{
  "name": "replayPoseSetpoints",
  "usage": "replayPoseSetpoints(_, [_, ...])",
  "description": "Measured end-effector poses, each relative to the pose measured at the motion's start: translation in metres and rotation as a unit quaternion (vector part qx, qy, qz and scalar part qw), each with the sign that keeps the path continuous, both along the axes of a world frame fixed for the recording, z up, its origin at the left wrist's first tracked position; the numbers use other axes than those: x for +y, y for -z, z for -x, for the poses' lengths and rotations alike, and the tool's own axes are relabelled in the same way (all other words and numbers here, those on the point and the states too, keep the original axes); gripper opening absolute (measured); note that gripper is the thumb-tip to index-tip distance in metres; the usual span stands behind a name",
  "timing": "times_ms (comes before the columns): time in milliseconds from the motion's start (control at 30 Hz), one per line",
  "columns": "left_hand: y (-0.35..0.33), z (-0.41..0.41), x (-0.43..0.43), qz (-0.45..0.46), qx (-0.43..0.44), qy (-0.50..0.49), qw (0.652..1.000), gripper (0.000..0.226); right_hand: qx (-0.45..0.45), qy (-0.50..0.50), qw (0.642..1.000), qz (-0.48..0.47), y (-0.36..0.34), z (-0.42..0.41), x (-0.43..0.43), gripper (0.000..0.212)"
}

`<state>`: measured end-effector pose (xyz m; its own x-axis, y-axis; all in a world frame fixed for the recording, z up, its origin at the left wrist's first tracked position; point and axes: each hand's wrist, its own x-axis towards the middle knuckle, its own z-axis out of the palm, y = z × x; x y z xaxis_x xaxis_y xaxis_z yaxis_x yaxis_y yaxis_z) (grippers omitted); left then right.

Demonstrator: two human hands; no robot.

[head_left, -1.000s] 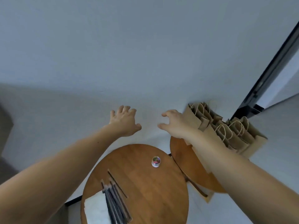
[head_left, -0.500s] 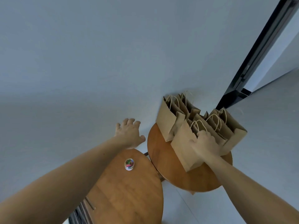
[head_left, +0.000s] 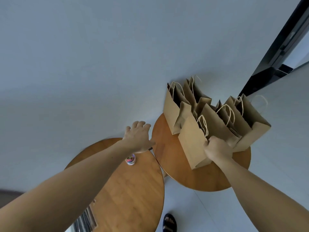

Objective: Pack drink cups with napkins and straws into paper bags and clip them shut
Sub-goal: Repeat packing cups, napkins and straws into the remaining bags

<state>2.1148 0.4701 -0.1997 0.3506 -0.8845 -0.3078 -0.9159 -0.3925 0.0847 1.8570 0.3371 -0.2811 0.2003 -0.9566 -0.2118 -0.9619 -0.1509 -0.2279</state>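
Gripping the nearest paper bag [head_left: 192,144] by its rim, fingers curled tight on it, the right hand [head_left: 217,149] should lift straight up, clear of the neighbouring bags [head_left: 173,111]; left hand [head_left: 138,137] hovers empty, fingers loosely apart.

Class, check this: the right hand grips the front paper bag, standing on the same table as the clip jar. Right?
No. In the head view the right hand grips the front paper bag on the right table; the clip jar stands on the left table.

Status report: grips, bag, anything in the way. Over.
Right grip holds front paper bag by its top edge. Left grip open, holding nothing. Other bags crowd close behind it.
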Motion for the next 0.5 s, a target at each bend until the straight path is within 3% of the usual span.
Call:
replayPoseSetpoints(200, [0.004, -0.001, 0.019, 0.006, 0.043, -0.023, 0.999, 0.070, 0.010, -0.057, 0.998, 0.029, -0.012, -0.008, 0.014, 0.021])
replayPoseSetpoints(500, [-0.002, -0.028, 0.108, 0.003, 0.119, -0.081, 0.990, 0.069, 0.018, -0.232, 0.970, 0.065, -0.065, -0.089, 0.107, 0.022])
